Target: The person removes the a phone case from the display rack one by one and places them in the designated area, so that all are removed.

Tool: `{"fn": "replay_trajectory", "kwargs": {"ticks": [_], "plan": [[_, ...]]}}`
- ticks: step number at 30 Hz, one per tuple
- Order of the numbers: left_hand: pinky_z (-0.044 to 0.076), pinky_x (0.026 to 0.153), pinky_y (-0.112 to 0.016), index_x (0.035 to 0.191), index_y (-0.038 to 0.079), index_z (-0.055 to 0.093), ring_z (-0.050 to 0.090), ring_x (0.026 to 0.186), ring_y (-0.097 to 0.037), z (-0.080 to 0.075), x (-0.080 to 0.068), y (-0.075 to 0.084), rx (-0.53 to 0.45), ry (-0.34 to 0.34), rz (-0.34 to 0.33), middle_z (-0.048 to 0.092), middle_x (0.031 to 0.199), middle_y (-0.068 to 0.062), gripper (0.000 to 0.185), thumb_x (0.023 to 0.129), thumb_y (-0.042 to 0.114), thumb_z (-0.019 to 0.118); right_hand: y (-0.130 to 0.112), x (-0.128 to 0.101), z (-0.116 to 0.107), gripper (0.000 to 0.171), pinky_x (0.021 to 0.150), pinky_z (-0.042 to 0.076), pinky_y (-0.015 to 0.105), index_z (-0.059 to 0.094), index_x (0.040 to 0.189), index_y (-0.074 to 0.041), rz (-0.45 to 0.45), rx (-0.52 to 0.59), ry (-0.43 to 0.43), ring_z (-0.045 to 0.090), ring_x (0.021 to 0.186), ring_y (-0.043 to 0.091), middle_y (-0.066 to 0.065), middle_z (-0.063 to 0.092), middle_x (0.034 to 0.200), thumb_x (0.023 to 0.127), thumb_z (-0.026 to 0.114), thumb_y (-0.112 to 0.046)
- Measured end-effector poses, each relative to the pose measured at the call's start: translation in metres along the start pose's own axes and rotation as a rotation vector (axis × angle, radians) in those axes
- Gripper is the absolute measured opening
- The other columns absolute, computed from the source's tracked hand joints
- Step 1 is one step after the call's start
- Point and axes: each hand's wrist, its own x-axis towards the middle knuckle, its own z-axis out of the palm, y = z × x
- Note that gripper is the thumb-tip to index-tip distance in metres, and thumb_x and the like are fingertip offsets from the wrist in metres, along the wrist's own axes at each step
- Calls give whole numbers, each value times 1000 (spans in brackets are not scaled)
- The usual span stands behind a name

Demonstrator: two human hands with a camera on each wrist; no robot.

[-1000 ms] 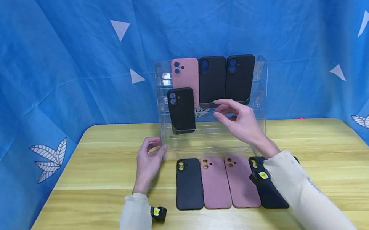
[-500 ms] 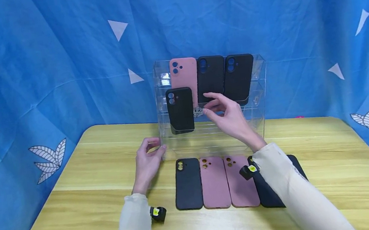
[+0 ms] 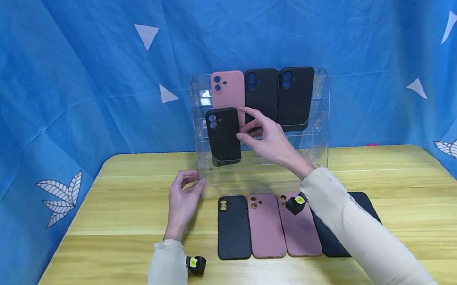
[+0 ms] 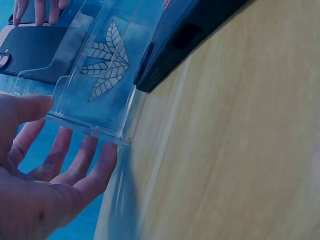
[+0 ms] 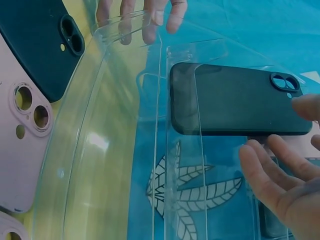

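A clear tiered stand [image 3: 315, 151] stands at the back of the wooden table. Its top tier holds a pink case [image 3: 228, 88] and two black cases [image 3: 278, 93]. One tier down leans a black case [image 3: 224, 136], also seen in the right wrist view [image 5: 235, 100]. My right hand [image 3: 252, 127] reaches to that case's right edge with relaxed, spread fingers [image 5: 270, 170] and grips nothing. My left hand [image 3: 190, 183] rests against the stand's lower left corner [image 4: 90, 110], its thumb [image 4: 27, 107] on the front lip and its fingers [image 4: 75, 160] beneath.
In front of the stand lie a black case [image 3: 233, 227], two pink cases [image 3: 281, 226] and another black case [image 3: 359, 212], which my right forearm partly covers. A blue cloth [image 3: 76, 85] hangs behind and beside the table [image 3: 96, 253].
My right hand has moved left and up, from the stand's middle to the right edge of the black case on the second tier. The left hand has stayed at the corner.
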Motion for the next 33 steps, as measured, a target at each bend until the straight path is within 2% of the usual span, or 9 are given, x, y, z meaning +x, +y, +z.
{"fn": "replay_trajectory", "kwargs": {"ticks": [10, 17, 25, 29, 33], "plan": [[62, 86, -43, 124, 9, 61, 68, 116, -36, 0, 1, 0, -8, 5, 10, 63, 130, -16, 30, 96, 14, 70, -7, 9, 4, 68, 88, 61, 41, 35, 159, -34, -42, -114, -2, 72, 91, 22, 7, 69, 101, 99, 67, -22], [61, 85, -40, 123, 9, 61, 68, 116, -36, 0, 1, -1, -16, 4, 16, 63, 129, -16, 29, 96, 14, 70, -10, 13, 7, 64, 82, 60, 37, 40, 157, -30, -36, -173, 12, 68, 80, 19, 5, 65, 93, 99, 67, -22], [61, 88, -39, 125, 10, 60, 66, 119, -37, -1, 0, 1, -9, 0, 9, 62, 131, -16, 29, 97, 16, 68, -4, 8, 11, 59, 89, 60, 42, 43, 154, -28, -32, -67, 48, 71, 96, 26, 10, 61, 107, 100, 66, -18], [60, 86, -38, 123, 10, 61, 67, 117, -36, -1, 1, 0, -10, 1, 5, 62, 129, -15, 28, 97, 15, 69, 0, 4, 17, 58, 84, 62, 44, 43, 153, -26, -34, 6, 82, 71, 100, 30, 14, 62, 117, 100, 65, -14], [59, 86, -35, 123, 10, 61, 67, 117, -36, 0, 0, 0, -4, 3, 10, 62, 129, -15, 28, 97, 16, 69, 5, 2, 23, 60, 75, 59, 31, 43, 153, -27, -22, 87, 115, 70, 95, 29, 15, 64, 116, 100, 64, -11]]}}
